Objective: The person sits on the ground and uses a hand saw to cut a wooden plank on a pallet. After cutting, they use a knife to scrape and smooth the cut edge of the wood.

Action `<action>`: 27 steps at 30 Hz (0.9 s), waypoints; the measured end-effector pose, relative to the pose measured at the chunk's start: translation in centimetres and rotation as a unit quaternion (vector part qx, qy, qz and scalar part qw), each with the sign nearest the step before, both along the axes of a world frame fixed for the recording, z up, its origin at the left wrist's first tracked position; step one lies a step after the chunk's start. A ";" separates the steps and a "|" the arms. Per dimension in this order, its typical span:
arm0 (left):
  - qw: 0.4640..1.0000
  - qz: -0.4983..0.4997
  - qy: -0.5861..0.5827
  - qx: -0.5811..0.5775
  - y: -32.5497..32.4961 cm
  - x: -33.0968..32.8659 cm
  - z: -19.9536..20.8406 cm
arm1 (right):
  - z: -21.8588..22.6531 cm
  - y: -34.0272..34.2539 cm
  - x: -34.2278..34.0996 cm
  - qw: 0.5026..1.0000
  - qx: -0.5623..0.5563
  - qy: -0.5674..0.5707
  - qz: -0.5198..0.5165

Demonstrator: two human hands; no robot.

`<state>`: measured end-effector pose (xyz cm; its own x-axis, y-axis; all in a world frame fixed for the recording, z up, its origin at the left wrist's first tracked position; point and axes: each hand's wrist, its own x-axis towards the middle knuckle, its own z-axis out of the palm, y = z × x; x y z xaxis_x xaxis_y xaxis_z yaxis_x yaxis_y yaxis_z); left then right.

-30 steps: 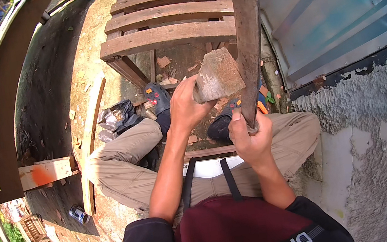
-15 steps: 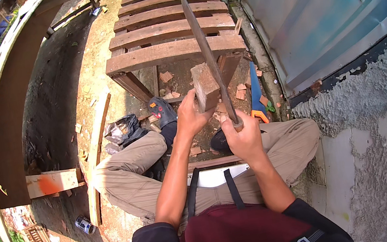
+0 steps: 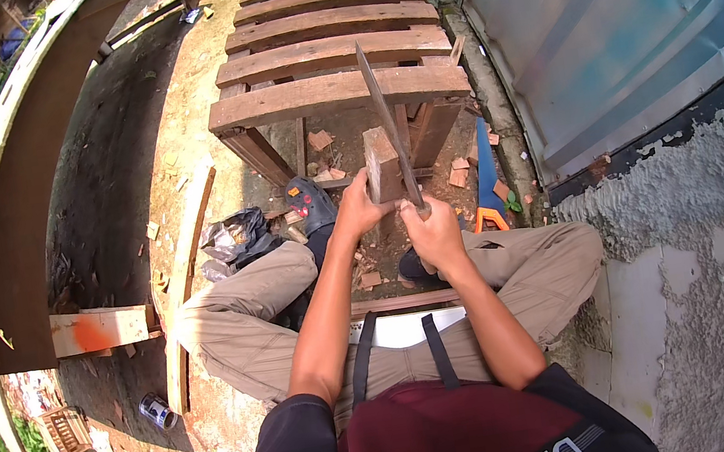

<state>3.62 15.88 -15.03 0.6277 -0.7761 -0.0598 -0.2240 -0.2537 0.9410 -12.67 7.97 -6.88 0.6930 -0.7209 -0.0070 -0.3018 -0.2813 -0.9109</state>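
Note:
My left hand [image 3: 361,208] is closed round a short block of wood [image 3: 384,166], held upright between my knees with its sawn-looking end facing up. In my right hand [image 3: 434,231] is the handle of a long, dark machete [image 3: 383,110]. Its blade points away from me and lies along the right side of the block, touching or very near it. My two hands are almost together. Beyond the block stands a slatted wooden bench [image 3: 337,92], the blade's tip overlapping its nearest slats in view.
A blue handsaw [image 3: 484,172] with an orange handle lies right of my right foot. Wood chips [image 3: 458,175] litter the ground. At left are a long plank [image 3: 193,284], a black plastic bag [image 3: 237,237] and a can [image 3: 158,412]. A rough wall [image 3: 656,191] runs along the right.
My right hand and the machete have moved slightly left and nearer to me, and the blade appears more edge-on and foreshortened. The block is turned a little, still in my left hand.

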 end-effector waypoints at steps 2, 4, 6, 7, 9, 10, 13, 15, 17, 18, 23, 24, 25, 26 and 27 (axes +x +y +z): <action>0.995 0.016 -0.086 -0.057 -0.5 -0.7 3.2 | 4.1 -0.1 -1.1 1.000 0.018 -0.005 0.011; 0.991 0.016 -0.106 -0.076 -0.7 -2.3 8.9 | 7.9 -0.3 -3.3 0.996 0.082 -0.047 0.007; 0.978 0.025 -0.163 -0.131 -0.7 -2.9 12.4 | 11.3 0.9 -4.9 0.985 0.126 -0.114 0.010; 0.973 0.024 -0.188 -0.132 -0.6 -2.9 13.9 | 11.5 1.2 -5.4 0.986 0.114 -0.125 0.002; 0.983 0.003 -0.153 -0.100 -0.4 -3.3 11.8 | 9.5 1.4 -5.8 0.990 0.095 -0.105 -0.017; 0.985 -0.012 -0.148 -0.086 -0.5 -3.0 10.7 | 5.5 1.3 -5.3 0.992 0.090 -0.086 -0.029; 0.982 0.025 -0.168 0.085 1.5 -2.9 -0.5 | -3.2 0.5 -2.7 0.999 0.022 -0.016 -0.036; 0.986 0.039 -0.148 0.071 1.0 -0.8 -1.8 | -2.6 -0.6 -1.6 0.999 0.033 -0.018 -0.023; 0.985 -0.001 -0.154 0.079 0.9 -0.5 -2.5 | -2.3 0.2 -2.0 0.999 0.031 0.007 -0.008; 0.998 -0.007 -0.065 0.014 0.2 0.2 -2.2 | -1.3 0.3 -1.2 1.000 0.022 0.007 -0.002; 0.984 0.035 -0.156 -0.076 -1.2 -1.1 8.2 | 7.2 -0.4 -3.5 0.998 0.046 -0.042 0.001; 0.980 0.044 -0.165 -0.102 -0.9 -1.6 10.1 | 9.3 -0.3 -4.4 0.996 0.082 -0.040 0.004; 0.974 0.049 -0.189 -0.113 -0.8 -2.1 12.1 | 11.4 0.2 -5.2 0.992 0.110 -0.064 -0.003; 0.968 0.055 -0.213 -0.123 -0.8 -2.4 14.0 | 13.0 0.7 -5.7 0.987 0.137 -0.088 -0.009; 0.958 0.061 -0.247 -0.135 -0.6 -2.1 15.1 | 13.9 1.1 -6.0 0.989 0.125 -0.078 -0.021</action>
<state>1.52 15.23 0.04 0.6150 -0.6402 0.4604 -0.6429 -0.0691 0.7628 -18.66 9.02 7.03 0.6691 -0.7384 -0.0839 -0.1587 -0.0317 -0.9868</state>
